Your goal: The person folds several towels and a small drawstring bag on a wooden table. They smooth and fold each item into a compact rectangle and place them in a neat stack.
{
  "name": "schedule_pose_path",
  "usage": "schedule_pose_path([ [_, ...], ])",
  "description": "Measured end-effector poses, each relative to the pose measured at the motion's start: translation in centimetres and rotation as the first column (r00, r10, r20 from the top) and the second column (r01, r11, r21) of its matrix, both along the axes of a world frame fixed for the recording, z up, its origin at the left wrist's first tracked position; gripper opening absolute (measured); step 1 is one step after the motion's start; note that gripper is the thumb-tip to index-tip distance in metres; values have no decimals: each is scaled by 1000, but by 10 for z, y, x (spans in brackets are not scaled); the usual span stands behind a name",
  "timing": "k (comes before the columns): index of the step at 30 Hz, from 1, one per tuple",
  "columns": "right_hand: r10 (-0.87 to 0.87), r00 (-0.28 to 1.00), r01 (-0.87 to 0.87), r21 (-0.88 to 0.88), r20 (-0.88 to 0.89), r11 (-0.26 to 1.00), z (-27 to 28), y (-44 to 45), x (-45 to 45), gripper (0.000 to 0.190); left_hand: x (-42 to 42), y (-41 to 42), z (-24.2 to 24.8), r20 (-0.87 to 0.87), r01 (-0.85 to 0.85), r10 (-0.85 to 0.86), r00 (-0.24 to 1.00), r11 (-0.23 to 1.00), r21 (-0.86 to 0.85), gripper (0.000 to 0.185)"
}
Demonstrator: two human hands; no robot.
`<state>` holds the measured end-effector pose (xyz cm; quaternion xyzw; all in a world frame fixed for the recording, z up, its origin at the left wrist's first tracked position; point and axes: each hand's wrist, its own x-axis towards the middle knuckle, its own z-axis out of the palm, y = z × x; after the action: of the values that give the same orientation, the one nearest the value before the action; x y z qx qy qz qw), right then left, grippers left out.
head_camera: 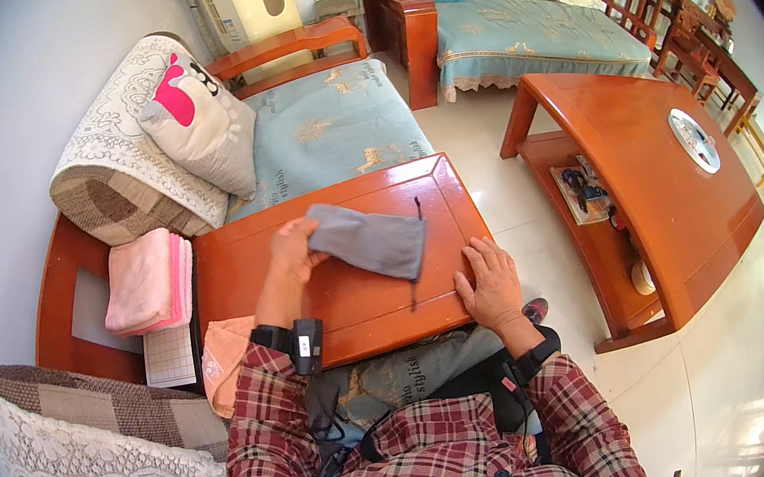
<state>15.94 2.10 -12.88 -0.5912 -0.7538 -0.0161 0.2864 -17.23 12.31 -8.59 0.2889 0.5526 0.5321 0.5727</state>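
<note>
A grey drawstring pouch (371, 238) with black cords spans the middle of the reddish-brown wooden side table (366, 330). My left hand (295, 250) grips the pouch by its left end, thumb and fingers closed on the cloth. The pouch looks flat, and its cord end points right. Whether it rests on the wood or hangs just above, I cannot tell. On the table's right edge lies my right hand (490, 280), palm down, fingers slightly spread, holding nothing. Both wrists wear black straps, the left one with a small black device (308, 346).
Folded pink towels (140, 282) sit left above a white gridded board (170, 355). An orange cloth (226, 358) lies at the table's near left corner. Beyond stands a blue-covered seat (336, 127) with a cushion (202, 125). A wooden coffee table (632, 127) holding a round plate (693, 140) is right.
</note>
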Motion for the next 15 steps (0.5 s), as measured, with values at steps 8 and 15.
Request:
schedule_pose_path([
  [8,-1,1000,1,-7,-18,1000,5,-1,-2,44,42,16,100,-666,300,83,741,847,439,21],
  [15,3,993,-6,-21,-114,1000,-2,2,2,41,123,-40,15,-950,745,275,147,601,290,17],
])
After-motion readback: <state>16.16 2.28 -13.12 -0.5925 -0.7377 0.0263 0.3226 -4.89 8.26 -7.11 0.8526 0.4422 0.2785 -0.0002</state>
